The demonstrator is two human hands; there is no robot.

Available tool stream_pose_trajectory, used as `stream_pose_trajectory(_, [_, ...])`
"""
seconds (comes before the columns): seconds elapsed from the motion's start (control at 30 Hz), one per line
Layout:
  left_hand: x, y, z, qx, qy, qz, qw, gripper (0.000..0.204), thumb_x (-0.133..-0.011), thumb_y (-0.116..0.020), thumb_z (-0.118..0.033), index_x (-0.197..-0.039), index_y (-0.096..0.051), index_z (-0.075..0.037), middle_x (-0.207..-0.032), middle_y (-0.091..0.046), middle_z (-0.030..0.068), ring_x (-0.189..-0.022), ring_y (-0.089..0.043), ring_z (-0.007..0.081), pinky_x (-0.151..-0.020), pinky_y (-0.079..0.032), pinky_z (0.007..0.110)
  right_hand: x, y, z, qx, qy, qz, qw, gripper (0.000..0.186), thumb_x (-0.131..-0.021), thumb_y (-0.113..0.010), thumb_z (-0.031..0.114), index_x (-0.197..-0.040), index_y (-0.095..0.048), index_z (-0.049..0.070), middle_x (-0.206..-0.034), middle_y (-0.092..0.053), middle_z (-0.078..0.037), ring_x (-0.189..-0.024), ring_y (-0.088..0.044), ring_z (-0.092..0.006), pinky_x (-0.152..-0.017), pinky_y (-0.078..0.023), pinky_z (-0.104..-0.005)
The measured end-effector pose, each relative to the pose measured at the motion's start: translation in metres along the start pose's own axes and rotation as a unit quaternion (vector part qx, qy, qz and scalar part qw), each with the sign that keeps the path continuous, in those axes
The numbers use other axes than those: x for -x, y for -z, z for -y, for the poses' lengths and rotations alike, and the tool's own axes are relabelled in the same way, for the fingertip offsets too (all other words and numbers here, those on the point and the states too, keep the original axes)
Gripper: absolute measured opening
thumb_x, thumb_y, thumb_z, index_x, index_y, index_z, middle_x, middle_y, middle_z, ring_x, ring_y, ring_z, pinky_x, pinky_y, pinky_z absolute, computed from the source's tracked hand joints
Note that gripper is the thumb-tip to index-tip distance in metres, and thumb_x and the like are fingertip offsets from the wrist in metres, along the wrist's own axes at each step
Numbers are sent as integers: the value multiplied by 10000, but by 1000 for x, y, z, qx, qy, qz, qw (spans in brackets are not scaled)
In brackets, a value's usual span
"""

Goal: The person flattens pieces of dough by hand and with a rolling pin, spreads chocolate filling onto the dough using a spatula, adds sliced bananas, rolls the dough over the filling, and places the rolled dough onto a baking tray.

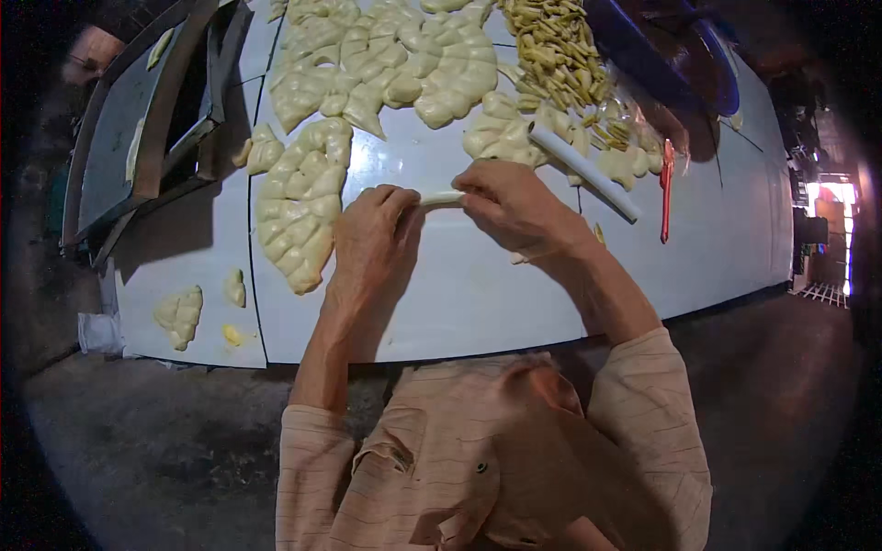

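Observation:
A short, pale strip of dough (442,198) stretches between my two hands above the white tabletop. Fingers of my left hand (371,225) pinch its left end, and my right hand (516,204) grips the other end. Left of my left hand lies a long slab of pale dough (299,207), scored or pressed into many lumps. Just beyond my right hand sits another lump of dough (501,133). A white tube-like rod (585,172) rests at a slant to the right of that hand.
Large dough sheets (386,60) cover the table's far side. A heap of yellowish finger-shaped pieces (556,50) lies far right, near a blue tub (721,64). A red slender tool (667,191) lies at right. A metal frame (124,129) stands at left; small dough scraps (181,317) lie nearby.

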State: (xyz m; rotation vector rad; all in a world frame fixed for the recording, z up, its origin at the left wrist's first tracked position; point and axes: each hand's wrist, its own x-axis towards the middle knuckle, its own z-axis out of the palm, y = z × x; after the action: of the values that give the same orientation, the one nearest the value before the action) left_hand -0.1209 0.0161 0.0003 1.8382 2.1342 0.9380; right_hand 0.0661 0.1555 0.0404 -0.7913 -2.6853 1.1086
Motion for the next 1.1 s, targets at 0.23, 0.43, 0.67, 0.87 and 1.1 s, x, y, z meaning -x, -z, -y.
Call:
stream_pose_trajectory(0.23, [-8,-18,-79,95,-37,54,993,216,-828,-742,-108,-1042,-716,-96,-1008,-711,96,-945,-678,315,-801,-557,415,74,51,-48,-21,6,-35,999,239,-920,-671,91,-1142,-665,2,-987,-668,-121,-838,-648,-225,-762,-520,-349])
stream_pose_trajectory(0.43, [8,-63,-115,128,-61,81,987,245,-874,-720,-224,-1040,-706,-45,-956,-674,108,-873,-641,301,-748,-520,434,114,49,-72,43,6,-25,999,262,-930,-657,100,-1170,-665,-6,-1070,-669,-143,-950,-652,-288,-862,-525,-361])
stream_pose_trajectory(0.67, [15,-67,-119,46,21,149,988,394,-868,-745,-279,-1188,-681,-58,-1069,-672,127,-991,-646,326,-840,-531,435,125,58,-64,86,45,-25,995,414,-851,-706,179,-1216,-622,3,-1124,-645,-200,-1035,-630,-366,-905,-510,-434])
stream_pose_trajectory(0.87, [10,-66,-123,34,-40,21,998,130,-764,-686,-126,-855,-617,-63,-837,-614,119,-814,-613,345,-676,-492,465,106,64,-60,64,16,67,996,244,-779,-645,161,-968,-633,7,-882,-626,-194,-846,-628,-406,-784,-508,-487])
stream_pose_trajectory(1.1, [34,-21,-122,134,95,83,983,244,-911,-646,-162,-1133,-616,-66,-1015,-682,190,-880,-687,380,-751,-549,461,95,76,-16,-38,-94,98,990,372,-806,-674,127,-1151,-638,-8,-942,-706,-220,-803,-720,-289,-739,-555,-387])
